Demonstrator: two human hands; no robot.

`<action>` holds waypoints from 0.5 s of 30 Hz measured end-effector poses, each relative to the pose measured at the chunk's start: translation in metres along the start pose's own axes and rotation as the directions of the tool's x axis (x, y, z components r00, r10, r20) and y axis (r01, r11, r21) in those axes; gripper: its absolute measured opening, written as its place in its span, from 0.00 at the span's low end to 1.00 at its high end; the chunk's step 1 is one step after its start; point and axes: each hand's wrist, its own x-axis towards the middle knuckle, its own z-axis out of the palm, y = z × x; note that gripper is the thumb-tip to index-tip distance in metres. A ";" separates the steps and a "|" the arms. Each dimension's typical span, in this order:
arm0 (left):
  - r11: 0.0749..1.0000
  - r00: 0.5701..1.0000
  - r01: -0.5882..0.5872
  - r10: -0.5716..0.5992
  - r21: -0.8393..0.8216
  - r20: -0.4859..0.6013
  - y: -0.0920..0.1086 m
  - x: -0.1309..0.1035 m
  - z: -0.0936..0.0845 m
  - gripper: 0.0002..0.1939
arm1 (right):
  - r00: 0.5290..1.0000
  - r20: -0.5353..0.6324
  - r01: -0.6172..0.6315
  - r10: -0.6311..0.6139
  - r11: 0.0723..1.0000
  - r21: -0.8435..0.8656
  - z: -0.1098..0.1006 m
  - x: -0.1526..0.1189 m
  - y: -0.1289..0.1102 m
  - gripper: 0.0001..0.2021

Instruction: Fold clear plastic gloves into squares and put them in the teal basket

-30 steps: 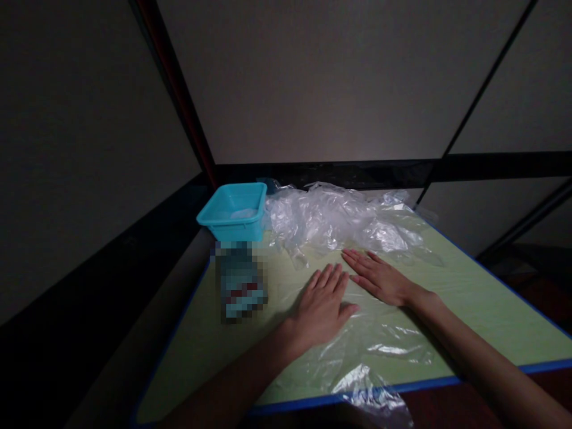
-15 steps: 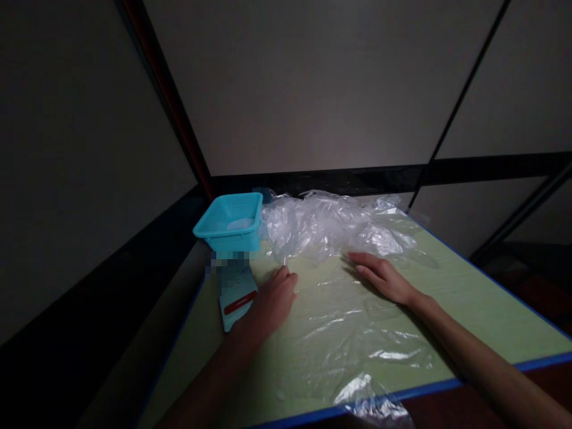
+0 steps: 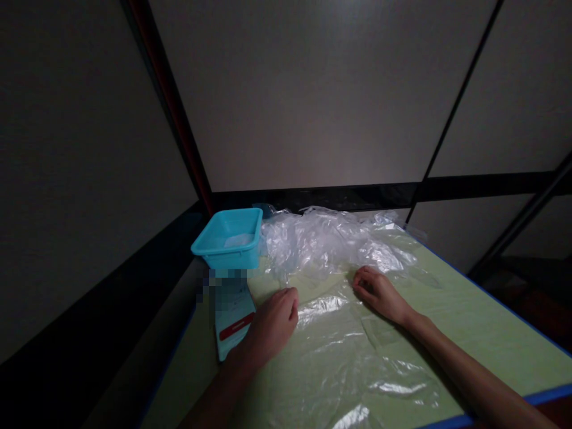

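A clear, shiny plastic sheet (image 3: 330,351) lies spread over the yellow-green tabletop, wrinkled toward the front. At its far left edge is my left hand (image 3: 277,319), closed with the thumb side up; its fingertips are mostly hidden. My right hand (image 3: 378,292) has curled fingers pinched at the far right edge of the sheet. Between the two hands the film shows a bright crease. Just beyond them, a crumpled heap of clear plastic (image 3: 322,238) covers the back of the table.
A turquoise plastic basket (image 3: 230,259) with something white inside stands at the back left. In front of it lies a pale green flat item (image 3: 232,307) with a red strip (image 3: 236,326), partly blurred out. Blue edging (image 3: 549,393) borders the table; panelled walls rise behind.
My right hand's outstretched fingers have curled in. My left hand has turned into a closed grip. The film's far edge has shifted and creased between them, and the view has tilted up slightly.
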 end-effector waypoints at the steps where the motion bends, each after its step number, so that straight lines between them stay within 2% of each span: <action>1: 1.000 1.000 0.015 -0.015 -0.013 -0.010 -0.001 0.000 -0.001 0.11 | 1.000 -0.007 -0.015 0.015 0.999 0.035 -0.001 0.000 -0.002 0.09; 7: 0.994 0.996 0.067 -0.073 -0.089 -0.059 -0.009 0.002 -0.008 0.11 | 0.991 -0.007 -0.125 0.134 0.940 0.319 -0.011 0.000 -0.013 0.13; 11: 0.992 0.993 0.056 -0.067 -0.117 -0.096 -0.015 0.003 -0.007 0.10 | 0.969 0.084 -0.243 0.231 0.845 0.476 -0.009 0.001 -0.013 0.16; 15: 0.990 0.977 0.009 -0.039 -0.143 -0.209 -0.014 0.007 -0.006 0.11 | 0.932 0.174 -0.358 0.318 0.730 0.582 -0.007 0.006 -0.013 0.18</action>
